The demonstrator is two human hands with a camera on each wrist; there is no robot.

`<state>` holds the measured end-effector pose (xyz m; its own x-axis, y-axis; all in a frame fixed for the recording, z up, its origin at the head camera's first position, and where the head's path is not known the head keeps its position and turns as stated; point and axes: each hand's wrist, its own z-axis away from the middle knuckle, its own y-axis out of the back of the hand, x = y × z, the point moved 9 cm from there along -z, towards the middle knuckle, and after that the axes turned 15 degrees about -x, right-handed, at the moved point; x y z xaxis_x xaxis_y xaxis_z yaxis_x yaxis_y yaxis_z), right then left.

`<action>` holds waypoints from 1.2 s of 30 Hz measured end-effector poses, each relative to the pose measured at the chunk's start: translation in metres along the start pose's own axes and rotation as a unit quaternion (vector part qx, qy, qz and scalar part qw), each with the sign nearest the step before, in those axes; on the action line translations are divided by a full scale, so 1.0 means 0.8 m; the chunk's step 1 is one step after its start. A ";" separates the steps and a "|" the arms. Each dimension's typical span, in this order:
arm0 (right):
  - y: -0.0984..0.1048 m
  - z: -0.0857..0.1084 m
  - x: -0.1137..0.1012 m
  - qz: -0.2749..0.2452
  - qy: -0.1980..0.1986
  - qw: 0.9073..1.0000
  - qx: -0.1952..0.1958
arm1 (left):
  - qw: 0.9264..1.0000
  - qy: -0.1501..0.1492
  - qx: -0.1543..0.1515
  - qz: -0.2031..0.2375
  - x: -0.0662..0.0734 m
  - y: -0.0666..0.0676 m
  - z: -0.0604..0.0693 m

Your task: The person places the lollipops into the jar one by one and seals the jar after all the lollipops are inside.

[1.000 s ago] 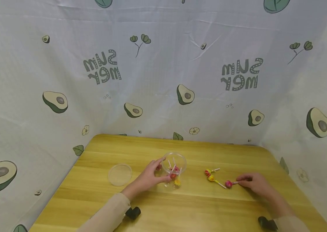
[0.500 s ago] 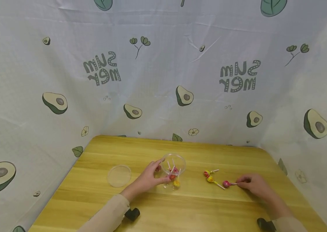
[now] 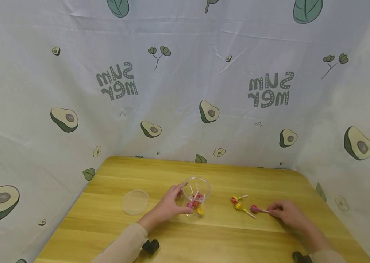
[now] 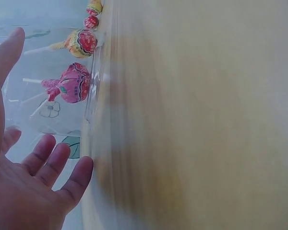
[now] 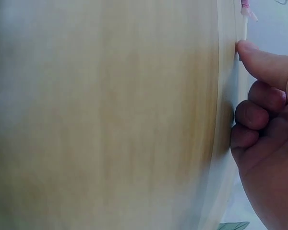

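In the head view, a clear plastic jar (image 3: 198,189) with several wrapped lollipops in it stands on the table. My left hand (image 3: 168,205) is at its left side, fingers spread loosely around the jar and the thumb in front. A pink lollipop (image 4: 74,84) and a yellow one (image 4: 81,44) show through the wall in the left wrist view. My right hand (image 3: 286,212) pinches the stick end of a dark pink lollipop (image 3: 254,209) low over the table. Its thumb presses the stick (image 5: 244,31) in the right wrist view, the other fingers curled.
Two loose lollipops lie between the jar and my right hand, a red-yellow one (image 3: 234,199) and a yellow one (image 3: 238,206). A round clear lid (image 3: 135,202) lies left of the jar. The wooden table (image 3: 224,241) meets a patterned cloth (image 3: 172,84) at the back.
The dark pink lollipop has shifted slightly left, and more of its stick shows ahead of my right fingers. My left thumb has eased away from the jar, uncovering a pink lollipop.
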<state>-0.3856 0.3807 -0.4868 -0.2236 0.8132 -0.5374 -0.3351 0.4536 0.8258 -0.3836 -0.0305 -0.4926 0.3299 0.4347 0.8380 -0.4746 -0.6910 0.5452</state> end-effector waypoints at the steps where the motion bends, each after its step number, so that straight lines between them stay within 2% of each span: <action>1: 0.000 0.000 -0.001 -0.002 -0.003 1.000 0.001 | 1.000 0.000 0.001 0.001 0.000 0.000 0.000; 5: -0.001 -0.001 -0.006 0.009 -0.001 1.000 0.000 | 1.000 0.002 0.002 0.000 0.000 -0.002 0.000; 10: -0.007 -0.004 -0.003 -0.004 -0.007 1.000 -0.008 | 1.000 0.003 0.004 -0.012 0.002 -0.004 0.003; 17: -0.012 -0.006 -0.003 -0.015 0.022 0.999 -0.028 | 1.000 0.006 0.004 -0.019 0.002 -0.008 0.006; 22: -0.007 -0.008 -0.001 -0.042 0.017 0.998 -0.033 | 1.000 0.002 0.008 -0.027 0.002 -0.007 0.002; 30: -0.002 -0.006 -0.001 -0.038 0.012 0.998 -0.043 | 1.000 0.001 0.003 -0.028 0.002 -0.009 -0.001; 36: 0.009 -0.010 -0.016 -0.036 0.027 0.998 -0.050 | 1.000 -0.002 0.004 -0.030 0.005 -0.006 -0.003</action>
<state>-0.3926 0.3703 -0.4751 -0.2438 0.7579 -0.6051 -0.4409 0.4692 0.7652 -0.3817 -0.0241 -0.4914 0.3613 0.4723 0.8040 -0.4474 -0.6687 0.5939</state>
